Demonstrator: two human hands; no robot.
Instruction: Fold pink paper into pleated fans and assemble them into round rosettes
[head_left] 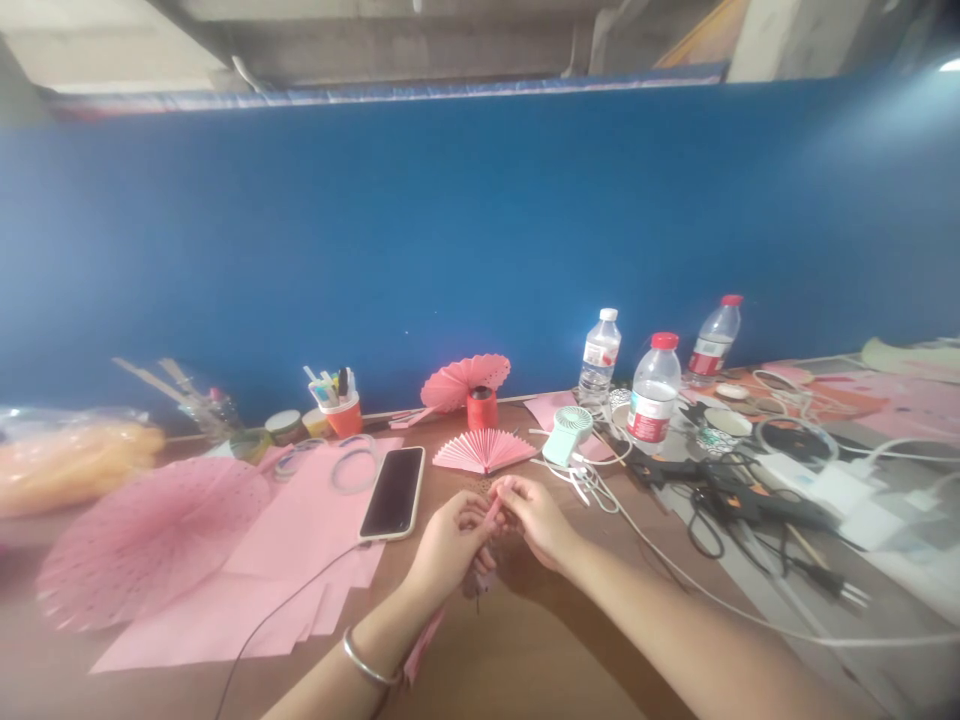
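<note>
My left hand and my right hand meet at the middle of the table, both closed on a narrow strip of pink paper. The fingertips cover most of the strip, so its full shape is hidden. More pink paper shows below my left wrist; I cannot tell whether it joins the strip. Just beyond my hands lies a pleated pink paper fan, spread in a half circle. Behind it stands a red container with a second pink fan beside it.
A phone and pink paper sheets lie at left, near a large round pink fan and a pen cup. At right are a mint handheld fan, bottles, tangled cables and a power strip. A blue partition stands behind.
</note>
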